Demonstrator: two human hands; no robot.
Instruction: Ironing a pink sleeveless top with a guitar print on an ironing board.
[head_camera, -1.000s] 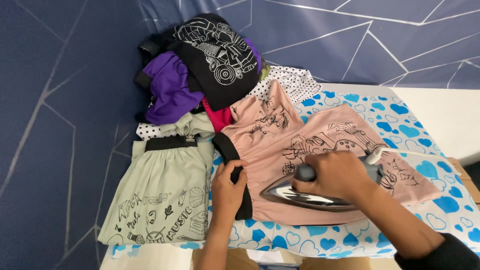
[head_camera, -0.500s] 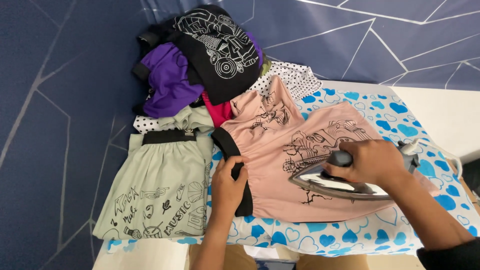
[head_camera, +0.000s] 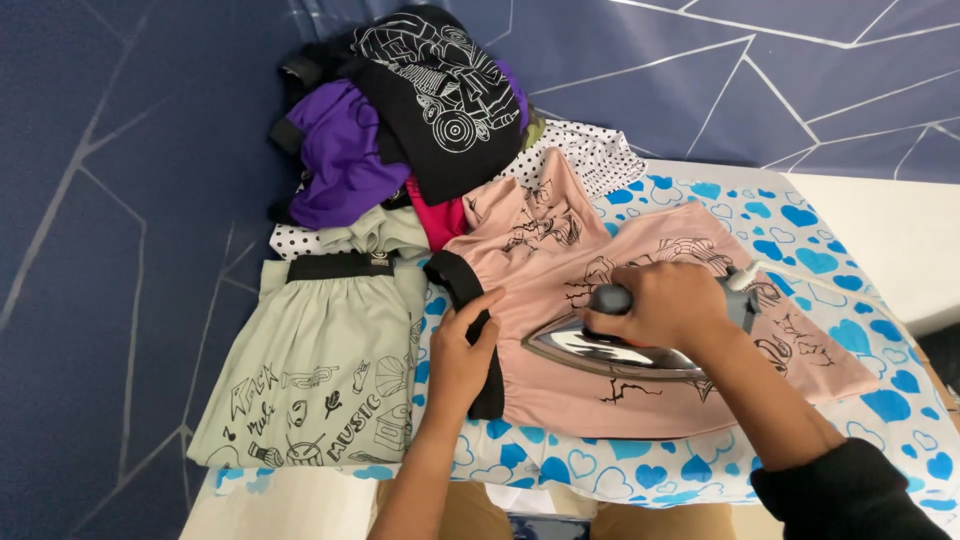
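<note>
Since the earlier frames the iron (head_camera: 620, 350) has slid back toward the left end of the ironing board (head_camera: 850, 420), its shiny pointed nose now close to the black waistband (head_camera: 470, 300), after being further right over the printed drawings half a second ago. The right hand (head_camera: 665, 305) has its fingers wrapped tight around the iron's grey handle, pressing the soleplate flat on the pink shorts (head_camera: 560, 270). These lie spread across the middle of the board, on its white cover with blue hearts, waistband toward the left end and hem toward the right. The left hand (head_camera: 462, 352) rests on the waistband near the front edge, fingers curled together and pinching the black band, as before. A white cord (head_camera: 800, 280) runs from the back of the iron toward the right end. At the left end a folded pale green garment with black doodle prints (head_camera: 320, 360) lies flat, just beside the pink shorts. Behind it, at the far left corner, a heap of clothes (head_camera: 410, 130) in black, purple, red and polka-dot white is piled against the dark blue wall (head_camera: 100, 200).
</note>
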